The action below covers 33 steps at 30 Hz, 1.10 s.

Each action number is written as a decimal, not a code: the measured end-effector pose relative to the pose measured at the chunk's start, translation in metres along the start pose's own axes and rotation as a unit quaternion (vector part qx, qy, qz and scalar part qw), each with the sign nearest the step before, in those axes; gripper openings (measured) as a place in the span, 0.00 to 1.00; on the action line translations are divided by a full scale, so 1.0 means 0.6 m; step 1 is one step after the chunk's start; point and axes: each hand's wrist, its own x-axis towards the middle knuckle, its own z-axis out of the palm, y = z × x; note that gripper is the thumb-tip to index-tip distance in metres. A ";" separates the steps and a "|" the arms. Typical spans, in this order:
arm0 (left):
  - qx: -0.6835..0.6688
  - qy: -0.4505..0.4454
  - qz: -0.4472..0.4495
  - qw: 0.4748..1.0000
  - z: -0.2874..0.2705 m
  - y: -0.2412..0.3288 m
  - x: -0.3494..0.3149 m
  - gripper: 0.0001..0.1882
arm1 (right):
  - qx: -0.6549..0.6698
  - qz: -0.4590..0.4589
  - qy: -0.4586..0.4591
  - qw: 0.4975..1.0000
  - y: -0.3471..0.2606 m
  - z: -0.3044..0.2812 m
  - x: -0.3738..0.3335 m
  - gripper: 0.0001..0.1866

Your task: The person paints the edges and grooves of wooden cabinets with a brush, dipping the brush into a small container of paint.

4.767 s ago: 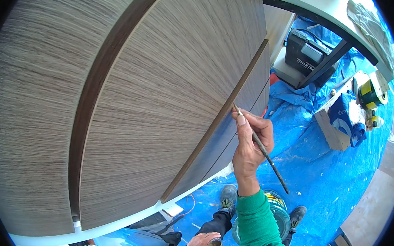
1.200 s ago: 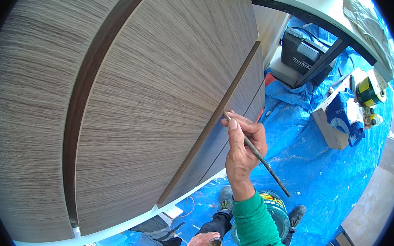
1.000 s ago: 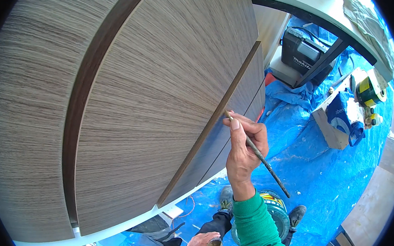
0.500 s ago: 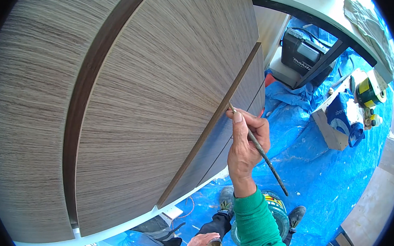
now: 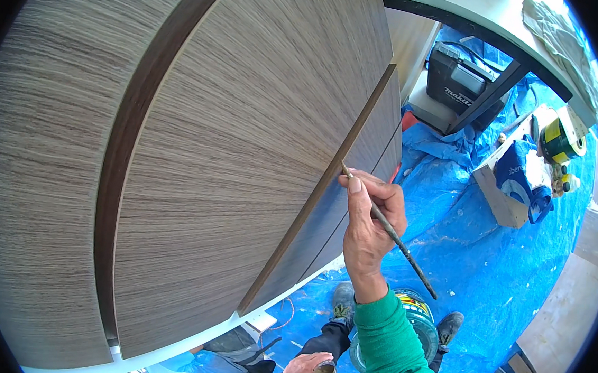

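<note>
1. One thin brush (image 5: 407,255) is slanting across your view, its tip pointing to the upper left and its dark handle trailing to the lower right over the blue sheet (image 5: 487,269).
2. The narrow brown edge strip (image 5: 314,200) is running from lower left to upper right, so the brush's long axis is crossing it; the tip is sitting at the strip, somewhere near the middle of its length, though you cannot tell whether it is actually touching.
3. Your right hand (image 5: 371,230) is being the nearer one, hovering just to the right of the strip; from its fingers, the strip is lying up and to the left.
4. The thumb and fingers of that hand are pinching the brush close to its tip.
5. Your left hand (image 5: 303,372) is resting well apart, low in view, holding a small round pot (image 5: 326,362); the fingers on its far side are hiding from you.
6. Farther out, the wood-grained panel (image 5: 231,161) is filling your left, and a green tub (image 5: 429,334) is standing between your shoes (image 5: 450,327), partly behind your right sleeve (image 5: 392,345).
7. Compared with half a second ago, your right hand and the brush tip are sitting slightly lower and farther left, while the pot is keeping its place.
</note>
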 end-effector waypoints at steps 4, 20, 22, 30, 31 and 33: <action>-0.013 -0.010 -0.014 1.000 0.003 -0.004 -0.002 0.30 | 0.000 0.003 -0.002 1.000 0.002 -0.001 -0.008 0.03; -0.013 -0.004 -0.011 1.000 0.016 -0.021 -0.008 0.31 | 0.011 0.004 0.011 1.000 -0.003 0.000 -0.021 0.04; -0.009 -0.003 -0.010 1.000 0.015 -0.020 -0.009 0.31 | 0.027 0.008 0.016 0.999 -0.003 0.004 -0.019 0.04; 0.007 0.006 -0.002 1.000 0.006 -0.007 -0.007 0.31 | 0.012 0.010 0.008 1.000 -0.001 0.005 -0.019 0.04; 0.010 0.003 0.001 1.000 0.005 -0.006 -0.006 0.31 | 0.011 0.013 0.006 1.000 -0.003 0.004 -0.019 0.04; 0.018 -0.001 0.003 1.000 0.005 -0.009 -0.005 0.31 | -0.013 -0.003 -0.001 1.000 0.002 0.000 -0.020 0.04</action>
